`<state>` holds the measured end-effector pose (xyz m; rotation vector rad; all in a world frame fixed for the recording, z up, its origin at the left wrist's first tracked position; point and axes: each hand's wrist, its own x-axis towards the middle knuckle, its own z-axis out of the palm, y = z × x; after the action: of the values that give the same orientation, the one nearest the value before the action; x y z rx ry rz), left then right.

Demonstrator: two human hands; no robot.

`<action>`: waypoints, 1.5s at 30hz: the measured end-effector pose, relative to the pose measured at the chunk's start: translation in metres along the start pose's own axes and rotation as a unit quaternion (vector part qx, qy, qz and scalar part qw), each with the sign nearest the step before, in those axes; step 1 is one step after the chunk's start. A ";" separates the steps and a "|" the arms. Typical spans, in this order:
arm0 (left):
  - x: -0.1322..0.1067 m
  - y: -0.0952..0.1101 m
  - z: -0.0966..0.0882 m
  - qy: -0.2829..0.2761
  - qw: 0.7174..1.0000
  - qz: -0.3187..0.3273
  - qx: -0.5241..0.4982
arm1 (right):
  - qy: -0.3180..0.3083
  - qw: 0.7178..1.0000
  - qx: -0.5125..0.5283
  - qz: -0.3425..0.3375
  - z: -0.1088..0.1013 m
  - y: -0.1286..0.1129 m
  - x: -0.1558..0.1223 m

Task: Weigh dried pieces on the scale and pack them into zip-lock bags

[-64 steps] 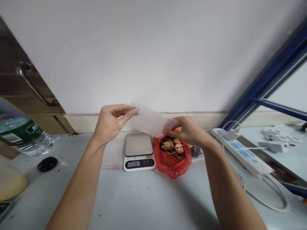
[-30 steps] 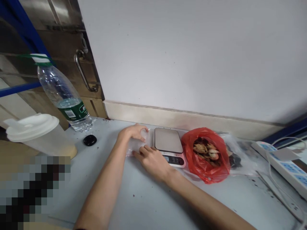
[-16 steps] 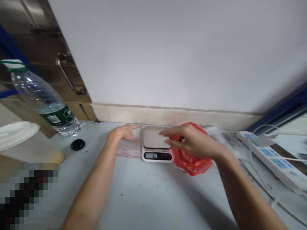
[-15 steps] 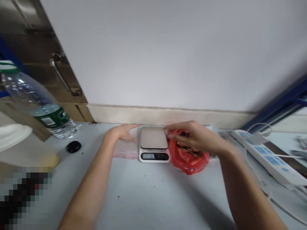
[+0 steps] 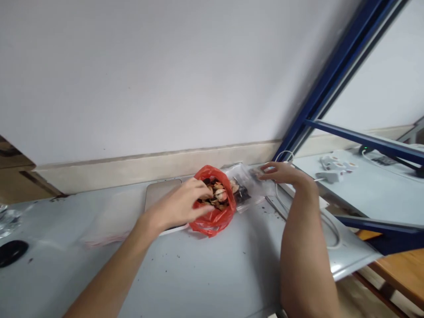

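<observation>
A red plastic bag [image 5: 212,221] stands open on the grey table, filled with dried brown and orange pieces [image 5: 219,194]. My left hand [image 5: 179,206] reaches into its mouth from the left, fingers curled among the pieces. What they hold is hidden. Just right of it lies a clear plastic bag [image 5: 243,185] with dark contents. My right hand [image 5: 281,173] is at that bag's right end, its fingers pinched on the plastic. A small kitchen scale [image 5: 159,191] sits left of the red bag, partly covered by my left hand.
Flat clear zip bags [image 5: 109,221] lie left of the scale. A black oval object [image 5: 11,252] sits at the far left. A white cable [image 5: 327,229] loops past my right arm. White plugs [image 5: 334,170] lie beyond a blue frame [image 5: 331,70].
The view has swung to the right. My left hand left the zip bags and went into the red bag. My right hand moved from the red bag to the clear bag beside it.
</observation>
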<state>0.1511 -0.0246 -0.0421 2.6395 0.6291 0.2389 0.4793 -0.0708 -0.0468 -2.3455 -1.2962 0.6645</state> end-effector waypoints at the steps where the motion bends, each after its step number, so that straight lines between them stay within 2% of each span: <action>1: 0.003 0.003 0.009 -0.020 0.999 0.032 0.004 | -0.013 1.000 0.016 0.018 0.004 0.003 0.002; 3: 0.008 0.006 0.024 -0.053 0.995 0.072 0.040 | -0.021 0.998 0.037 0.044 0.013 0.006 0.007; 6: 0.010 0.006 0.037 -0.074 0.991 0.058 0.094 | -0.006 0.997 0.044 0.055 0.021 0.009 0.013; 10: 0.008 -0.001 0.038 -0.044 0.991 -0.010 0.124 | 0.029 0.997 0.043 0.050 0.018 0.014 0.015; 13: 0.009 -0.005 0.039 -0.019 0.991 -0.014 0.132 | 0.063 0.996 0.051 0.031 0.011 0.012 0.011; 18: 0.014 0.002 0.047 0.027 0.994 0.060 0.082 | 0.097 0.988 0.118 -0.030 0.002 -0.008 -0.001; 20: 0.015 0.007 0.046 0.044 0.995 0.084 0.025 | 0.105 0.976 0.172 -0.085 0.001 -0.021 -0.007; 22: 0.015 0.009 0.040 0.088 0.993 0.077 -0.036 | 0.098 0.957 0.224 -0.157 0.002 -0.035 -0.014; 24: 0.013 0.006 0.029 0.182 0.978 0.029 -0.093 | 0.070 0.934 0.273 -0.217 0.004 -0.051 -0.021; 26: 0.009 -0.002 0.016 0.284 0.945 -0.033 -0.156 | 0.020 0.912 0.326 -0.249 0.010 -0.068 -0.027; 27: 0.007 -0.007 0.009 0.317 0.927 -0.059 -0.191 | -0.013 0.900 0.352 -0.259 0.014 -0.077 -0.029; 29: 0.002 -0.017 -0.003 0.336 0.898 -0.085 -0.272 | -0.088 0.875 0.387 -0.276 0.024 -0.093 -0.033; 31: -0.003 -0.026 -0.012 0.319 0.878 -0.080 -0.348 | -0.176 0.854 0.392 -0.294 0.036 -0.107 -0.035; 34: -0.011 -0.033 -0.021 0.309 0.869 -0.082 -0.377 | -0.285 0.831 0.373 -0.299 0.055 -0.122 -0.038; 36: -0.015 -0.037 -0.026 0.332 0.872 -0.102 -0.345 | -0.288 0.838 0.369 -0.279 0.064 -0.127 -0.039; 40: -0.023 -0.044 -0.034 0.411 0.867 -0.134 -0.247 | -0.274 0.875 0.327 -0.228 0.070 -0.132 -0.042; 43: -0.028 -0.048 -0.036 0.431 0.872 -0.150 -0.180 | -0.273 0.890 0.249 -0.266 0.069 -0.136 -0.046; 45: -0.030 -0.050 -0.036 0.437 0.873 -0.160 -0.143 | -0.289 0.885 0.221 -0.291 0.069 -0.139 -0.050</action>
<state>0.0959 0.0147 -0.0330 1.9921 1.1748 1.3434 0.3232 -0.0369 -0.0180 -1.3185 -1.7447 1.3278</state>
